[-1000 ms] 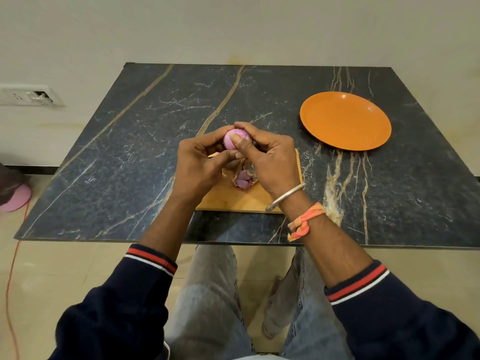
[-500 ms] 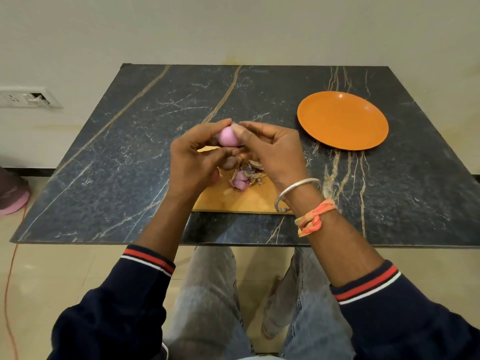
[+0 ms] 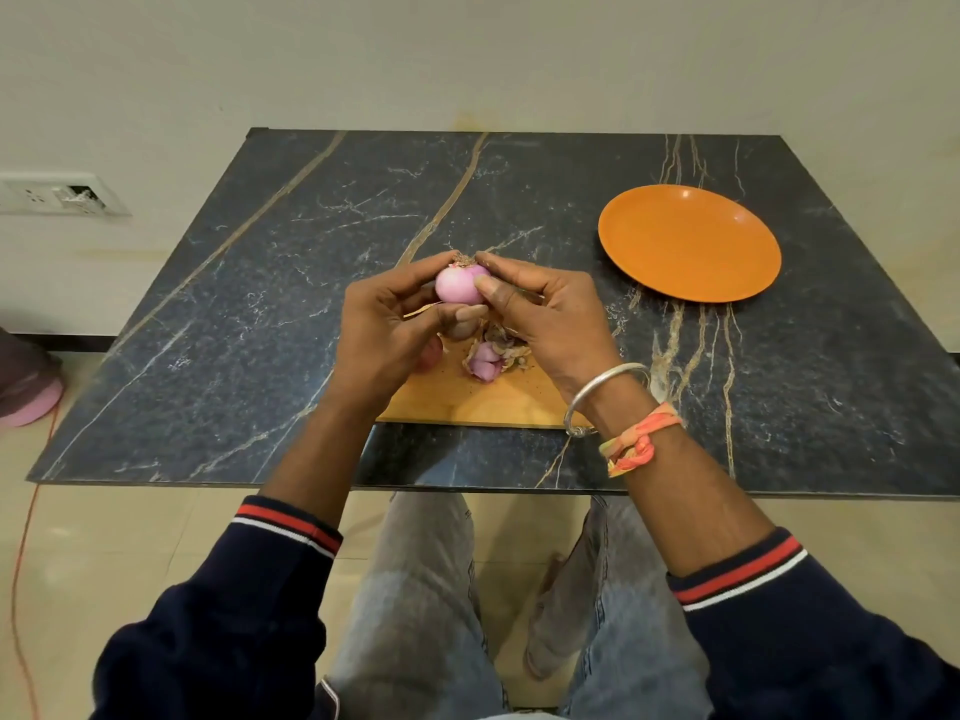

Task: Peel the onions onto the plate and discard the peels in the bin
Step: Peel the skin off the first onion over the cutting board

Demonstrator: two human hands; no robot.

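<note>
A small pink onion [image 3: 457,286], mostly peeled with a brown root tuft on top, is held above the wooden cutting board [image 3: 467,400]. My left hand [image 3: 387,330] grips it from the left with fingers and thumb. My right hand [image 3: 545,319] pinches it from the right, thumb and forefinger on its side and top. A heap of pink and brown peels [image 3: 491,356] lies on the board under my hands. The orange plate [image 3: 690,242] sits bare at the right back of the table. No bin is in view.
The dark marble table [image 3: 234,330] stands against a cream wall with a socket plate [image 3: 57,193] at left. A pink object [image 3: 28,402] and an orange cable [image 3: 21,563] lie on the floor at left. My knees are under the table's near edge.
Both hands have lifted the onion slightly and turned it, so the root tuft now faces up. My right thumb has moved onto the onion's side. Peels and plate are unmoved.
</note>
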